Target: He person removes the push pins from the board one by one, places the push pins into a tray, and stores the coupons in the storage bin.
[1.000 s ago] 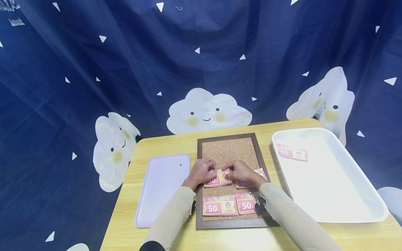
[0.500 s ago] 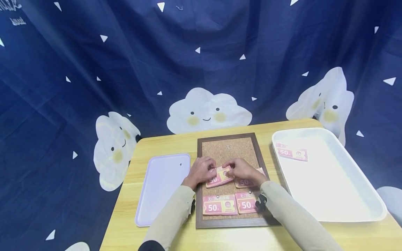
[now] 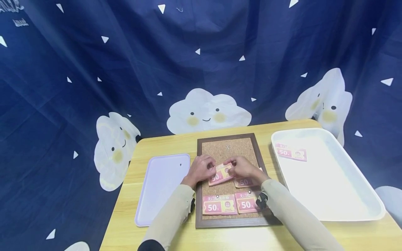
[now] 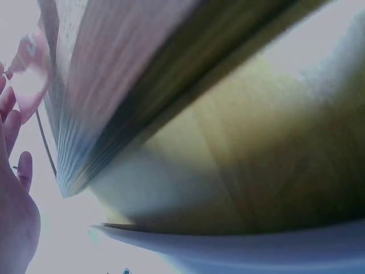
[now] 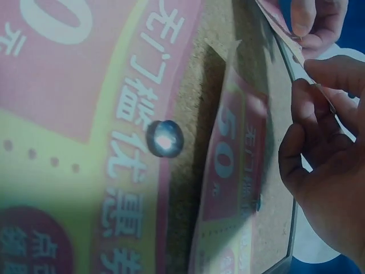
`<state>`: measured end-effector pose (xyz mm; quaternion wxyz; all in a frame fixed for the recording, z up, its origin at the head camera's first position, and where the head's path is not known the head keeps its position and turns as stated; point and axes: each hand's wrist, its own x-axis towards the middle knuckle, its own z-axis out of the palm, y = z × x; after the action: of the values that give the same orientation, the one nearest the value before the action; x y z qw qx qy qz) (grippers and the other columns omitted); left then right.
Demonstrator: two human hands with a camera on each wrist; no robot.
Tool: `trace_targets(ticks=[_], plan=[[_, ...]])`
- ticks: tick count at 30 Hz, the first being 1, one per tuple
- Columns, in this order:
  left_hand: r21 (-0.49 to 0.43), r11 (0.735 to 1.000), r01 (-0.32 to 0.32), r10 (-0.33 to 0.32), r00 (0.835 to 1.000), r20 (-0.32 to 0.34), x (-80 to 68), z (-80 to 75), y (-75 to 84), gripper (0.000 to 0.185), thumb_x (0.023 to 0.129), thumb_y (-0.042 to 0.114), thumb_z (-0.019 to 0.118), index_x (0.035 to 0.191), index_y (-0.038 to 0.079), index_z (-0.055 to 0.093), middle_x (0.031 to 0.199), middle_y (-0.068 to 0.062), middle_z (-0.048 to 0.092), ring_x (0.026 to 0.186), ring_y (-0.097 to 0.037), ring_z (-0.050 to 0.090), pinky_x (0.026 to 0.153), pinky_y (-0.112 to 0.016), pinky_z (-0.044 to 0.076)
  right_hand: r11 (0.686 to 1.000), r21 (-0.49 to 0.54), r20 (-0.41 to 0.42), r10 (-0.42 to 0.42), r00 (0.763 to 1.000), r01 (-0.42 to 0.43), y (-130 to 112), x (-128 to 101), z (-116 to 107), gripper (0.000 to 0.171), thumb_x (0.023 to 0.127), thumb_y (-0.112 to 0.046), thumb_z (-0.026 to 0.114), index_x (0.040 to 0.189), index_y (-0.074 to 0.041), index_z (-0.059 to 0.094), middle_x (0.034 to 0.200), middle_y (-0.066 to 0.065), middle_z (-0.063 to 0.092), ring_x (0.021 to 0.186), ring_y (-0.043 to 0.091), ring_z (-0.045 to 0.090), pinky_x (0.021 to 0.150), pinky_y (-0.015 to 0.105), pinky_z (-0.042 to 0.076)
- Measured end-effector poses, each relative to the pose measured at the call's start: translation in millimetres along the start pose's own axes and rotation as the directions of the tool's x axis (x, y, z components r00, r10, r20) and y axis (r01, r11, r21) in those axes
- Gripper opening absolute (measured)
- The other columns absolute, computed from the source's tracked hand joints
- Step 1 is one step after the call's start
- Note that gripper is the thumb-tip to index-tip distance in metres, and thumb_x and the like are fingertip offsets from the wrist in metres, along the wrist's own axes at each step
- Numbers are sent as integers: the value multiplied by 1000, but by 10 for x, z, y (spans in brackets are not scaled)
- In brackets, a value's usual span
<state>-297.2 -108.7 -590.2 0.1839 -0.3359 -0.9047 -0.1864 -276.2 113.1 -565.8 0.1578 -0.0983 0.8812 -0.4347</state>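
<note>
Over the framed corkboard (image 3: 226,150), both hands hold one pink and yellow coupon (image 3: 221,175), tilted with its right end higher. My left hand (image 3: 202,168) pinches its upper left part; a small pin-like point (image 5: 300,38) shows by those fingertips in the right wrist view. At its upper right corner my right hand (image 3: 245,169) pinches the edge between thumb and fingers. Beneath that hand lies another coupon (image 3: 243,182), partly covered. Lower on the board are a left coupon (image 3: 219,205) and a right coupon (image 3: 246,203), each with a round-headed push pin (image 5: 165,138) at its top.
A pale purple tray (image 3: 150,174) stands left of the board. To the right is a large white tray (image 3: 339,181) with a coupon (image 3: 291,153) near its upper left corner. A small shiny item (image 3: 228,146) sits on the upper cork. Behind the wooden table (image 3: 166,141) hangs a blue curtain.
The held coupon has shifted up and to the right and become more tilted. My right hand has moved slightly upward with it; the left hand has stayed nearly in place.
</note>
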Motion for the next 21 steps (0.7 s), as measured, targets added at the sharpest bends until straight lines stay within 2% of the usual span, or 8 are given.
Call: trace_targets(ticks=[6,12,16,21], plan=[[-5,1000,16,-16,1000,-13,-20,3,-37,9,66,29,61,74,23,63,86,13,64,87,-8,56,73,-28,42,991,130,24,24,999,-27,-20,-16,-47,39,69,-6,66,103,-24,62,95,6,59,68,20,60,55,34,52],[20,999,25,-24,1000,-16,-23,-10,-63,11,67,31,60,76,25,63,87,13,63,87,-8,56,74,-28,43,983,180,40,41,998,-47,-34,-24,-97,42,71,-4,64,107,-23,60,91,10,56,61,26,62,55,39,53],[30,998,49,-50,999,16,-28,-33,-79,12,67,32,61,77,26,63,87,14,62,84,-7,54,73,-28,42,987,157,26,31,999,-35,-43,-20,-150,42,70,-4,64,107,-23,60,87,11,58,64,27,62,55,39,53],[48,996,72,-74,997,37,-43,-58,-98,12,67,33,62,77,27,61,88,15,62,77,-6,50,71,-27,41,999,25,-44,-31,999,32,-46,0,-222,40,68,-9,68,105,-23,63,90,4,62,71,17,58,56,31,50]])
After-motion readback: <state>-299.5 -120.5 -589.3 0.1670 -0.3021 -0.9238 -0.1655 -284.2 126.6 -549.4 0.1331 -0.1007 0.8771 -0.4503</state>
